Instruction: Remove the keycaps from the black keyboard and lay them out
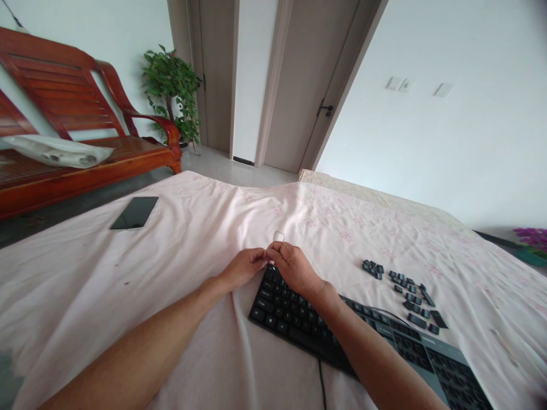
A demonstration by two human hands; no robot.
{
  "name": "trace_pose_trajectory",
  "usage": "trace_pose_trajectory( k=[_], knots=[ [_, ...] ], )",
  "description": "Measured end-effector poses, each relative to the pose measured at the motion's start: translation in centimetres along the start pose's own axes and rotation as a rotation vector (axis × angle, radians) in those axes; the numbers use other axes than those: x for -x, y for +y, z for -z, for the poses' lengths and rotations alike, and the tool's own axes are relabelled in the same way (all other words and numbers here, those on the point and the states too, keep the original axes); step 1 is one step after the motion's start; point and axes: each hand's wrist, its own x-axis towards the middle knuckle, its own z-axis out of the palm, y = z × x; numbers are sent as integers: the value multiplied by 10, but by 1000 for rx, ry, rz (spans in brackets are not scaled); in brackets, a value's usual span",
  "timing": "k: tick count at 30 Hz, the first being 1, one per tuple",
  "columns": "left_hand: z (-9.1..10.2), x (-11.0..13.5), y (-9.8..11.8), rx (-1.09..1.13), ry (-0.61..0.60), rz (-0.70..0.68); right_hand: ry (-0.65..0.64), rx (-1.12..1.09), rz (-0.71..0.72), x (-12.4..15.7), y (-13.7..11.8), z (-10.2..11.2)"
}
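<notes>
A black keyboard [294, 322] lies at a slant on the pink cloth. My right hand [294, 267] is over its far left corner, closed on a wire keycap puller [279, 234] whose thin loop sticks up past the fingers. Against those fingertips, my left hand [244, 266] is pinched at the same corner; whatever it grips is hidden. Keycaps cover the left part of the keyboard, while the number pad [457, 373] at the right shows bare sockets. Loose black keycaps [399, 279] are scattered beyond the keyboard, long ones among them.
A dark-screened phone or tablet [135, 213] rests on the cloth [192, 228] at left. The keyboard cable [321, 381] runs toward me. Past the cloth's edge stand a wooden bench [141, 154] with a pale bag [55, 151], and a potted plant [171, 85].
</notes>
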Motion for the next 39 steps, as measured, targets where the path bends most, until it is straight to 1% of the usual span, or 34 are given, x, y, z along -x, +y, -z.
trace_pose_trajectory(
  k=[2,5,8,11,14,17,18,22,23,28,33,36,39],
  knots=[
    [0,0,0,-4,-10,-7,18,20,41,4,2,-3],
    [1,1,1,2,-24,-21,80,31,70,12,5,-7],
    [1,2,2,17,-26,-12,113,102,50,14,5,-8],
    [1,2,1,34,-41,-15,78,190,0,9,4,-7],
    [1,1,0,25,-43,-22,41,111,-7,6,6,-9],
    [2,0,1,-30,-52,-22,82,-3,14,10,13,-15],
    [2,0,2,-43,-54,-26,103,-38,-7,11,15,-17],
    [5,0,3,-35,-63,-45,181,-191,-200,15,23,-20],
    [5,0,3,-38,-72,-47,186,-205,-217,16,24,-20],
    [8,-1,3,-82,-121,-73,175,-133,-135,19,20,-19],
    [9,-5,1,-103,-193,-94,159,-85,-62,19,18,-18],
    [8,-7,0,-133,-193,-81,164,-77,-53,20,18,-19],
    [6,-7,-1,-169,-167,-84,179,-79,-48,21,19,-21]
  ],
)
